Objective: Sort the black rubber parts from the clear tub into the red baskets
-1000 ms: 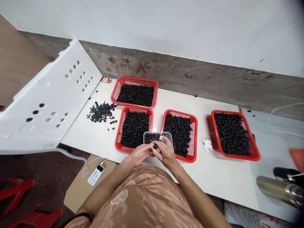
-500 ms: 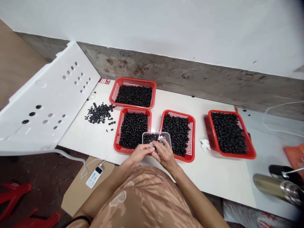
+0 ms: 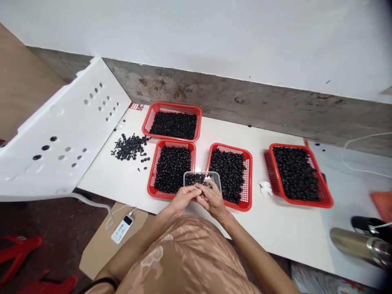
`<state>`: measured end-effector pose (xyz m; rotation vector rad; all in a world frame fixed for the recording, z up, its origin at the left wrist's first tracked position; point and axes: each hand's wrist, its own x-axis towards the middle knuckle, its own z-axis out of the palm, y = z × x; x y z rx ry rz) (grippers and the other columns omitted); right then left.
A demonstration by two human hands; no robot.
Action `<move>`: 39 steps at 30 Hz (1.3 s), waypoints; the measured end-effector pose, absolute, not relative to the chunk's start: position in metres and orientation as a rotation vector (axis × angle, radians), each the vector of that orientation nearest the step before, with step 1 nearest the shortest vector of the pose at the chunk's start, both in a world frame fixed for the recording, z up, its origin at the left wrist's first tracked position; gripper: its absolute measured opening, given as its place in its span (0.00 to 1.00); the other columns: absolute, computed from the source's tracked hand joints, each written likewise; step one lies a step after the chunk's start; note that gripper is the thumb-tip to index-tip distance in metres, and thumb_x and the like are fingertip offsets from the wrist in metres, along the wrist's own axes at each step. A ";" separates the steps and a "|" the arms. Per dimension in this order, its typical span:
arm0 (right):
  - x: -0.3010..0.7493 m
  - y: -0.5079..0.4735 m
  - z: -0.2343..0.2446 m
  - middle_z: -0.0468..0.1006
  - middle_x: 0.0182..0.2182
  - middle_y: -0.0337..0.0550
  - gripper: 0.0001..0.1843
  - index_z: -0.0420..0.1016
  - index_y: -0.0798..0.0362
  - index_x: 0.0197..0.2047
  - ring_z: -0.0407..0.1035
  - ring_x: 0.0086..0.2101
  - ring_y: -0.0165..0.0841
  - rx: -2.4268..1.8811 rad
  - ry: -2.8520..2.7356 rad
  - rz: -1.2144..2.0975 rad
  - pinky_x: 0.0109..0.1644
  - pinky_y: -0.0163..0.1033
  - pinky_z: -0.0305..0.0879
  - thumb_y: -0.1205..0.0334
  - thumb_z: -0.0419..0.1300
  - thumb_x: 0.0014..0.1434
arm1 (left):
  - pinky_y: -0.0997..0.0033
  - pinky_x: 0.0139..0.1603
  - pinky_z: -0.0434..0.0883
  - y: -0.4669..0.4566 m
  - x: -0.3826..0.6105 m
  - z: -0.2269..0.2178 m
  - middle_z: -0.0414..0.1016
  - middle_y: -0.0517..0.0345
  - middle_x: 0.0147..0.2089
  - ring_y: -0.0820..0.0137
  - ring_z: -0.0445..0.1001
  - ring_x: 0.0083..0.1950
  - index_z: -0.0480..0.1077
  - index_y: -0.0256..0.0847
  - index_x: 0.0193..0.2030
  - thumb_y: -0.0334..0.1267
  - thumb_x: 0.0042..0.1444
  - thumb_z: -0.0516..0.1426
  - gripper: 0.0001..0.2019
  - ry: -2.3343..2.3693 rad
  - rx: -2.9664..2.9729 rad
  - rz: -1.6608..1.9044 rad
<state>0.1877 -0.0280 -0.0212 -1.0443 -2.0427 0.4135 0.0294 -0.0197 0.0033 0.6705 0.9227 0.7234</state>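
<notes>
Tabletop [image 3: 288,232], white, runs along a grey-and-white wall [image 3: 190,88]. My left hand [image 3: 181,198] and right hand [image 3: 215,201] meet, gripping what I cannot tell, just before the clear box [image 3: 218,179] of black pieces [image 3: 193,178] between two red baskets [image 3: 250,179].

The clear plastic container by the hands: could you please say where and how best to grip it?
The clear plastic container is probably best gripped at its rim's two far corners, from above: that edge is exposed, while the left hand and right hand partly hide the near side and a red basket crowds each end. Keep it level; black pieces lie inside.
</notes>
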 end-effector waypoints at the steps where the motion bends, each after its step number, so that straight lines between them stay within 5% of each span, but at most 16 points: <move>1: 0.187 -0.028 -0.019 0.79 0.44 0.47 0.24 0.62 0.50 0.62 0.75 0.35 0.33 -1.058 -2.027 0.454 0.58 0.54 0.62 0.64 0.56 0.62 | 0.74 0.38 0.64 -0.019 0.029 0.003 0.75 0.54 0.30 0.71 0.68 0.32 0.76 0.33 0.32 0.48 0.50 0.62 0.16 0.952 0.694 0.741; 8: 0.194 -0.029 0.009 0.78 0.47 0.46 0.17 0.73 0.49 0.53 0.74 0.46 0.36 -1.244 -1.684 1.174 0.52 0.45 0.70 0.58 0.59 0.61 | 0.74 0.35 0.62 -0.018 0.023 0.006 0.74 0.56 0.30 0.72 0.67 0.32 0.77 0.35 0.32 0.44 0.52 0.60 0.12 1.055 0.860 0.764; 12: 0.193 -0.026 0.015 0.81 0.41 0.44 0.08 0.80 0.50 0.38 0.75 0.43 0.37 -1.253 -1.457 1.262 0.52 0.46 0.70 0.58 0.62 0.58 | 0.73 0.35 0.63 -0.018 0.021 0.007 0.75 0.54 0.30 0.70 0.69 0.33 0.77 0.34 0.31 0.44 0.53 0.59 0.13 1.027 0.869 0.730; 16: 0.195 -0.024 0.018 0.80 0.43 0.45 0.09 0.80 0.49 0.40 0.74 0.44 0.35 -1.184 -1.534 1.287 0.54 0.45 0.68 0.58 0.59 0.60 | 0.73 0.33 0.62 -0.019 0.018 0.007 0.76 0.52 0.30 0.71 0.69 0.31 0.77 0.34 0.33 0.45 0.53 0.59 0.14 1.019 0.868 0.698; 20: 0.195 -0.028 0.019 0.79 0.45 0.45 0.12 0.76 0.50 0.46 0.72 0.46 0.35 -1.226 -1.779 1.053 0.54 0.45 0.65 0.57 0.57 0.62 | 0.73 0.34 0.63 -0.019 0.019 0.005 0.75 0.54 0.29 0.71 0.68 0.31 0.77 0.34 0.32 0.46 0.53 0.59 0.14 1.045 0.882 0.731; 24: 0.182 -0.034 0.014 0.78 0.45 0.50 0.18 0.70 0.56 0.53 0.72 0.44 0.36 -1.373 -2.098 0.453 0.56 0.47 0.57 0.56 0.57 0.63 | 0.73 0.38 0.64 -0.019 0.024 0.004 0.74 0.57 0.30 0.71 0.68 0.33 0.76 0.34 0.32 0.45 0.54 0.59 0.14 1.098 0.940 0.818; 28: 0.167 -0.032 0.014 0.79 0.40 0.50 0.13 0.70 0.58 0.47 0.72 0.38 0.35 -1.479 -2.202 0.116 0.55 0.46 0.52 0.59 0.52 0.65 | 0.74 0.38 0.64 -0.018 0.028 0.005 0.73 0.58 0.29 0.73 0.66 0.32 0.75 0.34 0.31 0.44 0.56 0.57 0.13 1.152 0.998 0.878; 39: 0.178 -0.022 0.006 0.72 0.24 0.41 0.13 0.66 0.54 0.32 0.67 0.28 0.32 -1.310 -2.331 0.012 0.53 0.43 0.60 0.59 0.48 0.66 | 0.74 0.38 0.64 -0.015 0.019 0.000 0.74 0.56 0.32 0.71 0.67 0.34 0.76 0.33 0.32 0.48 0.56 0.56 0.17 1.021 1.024 0.748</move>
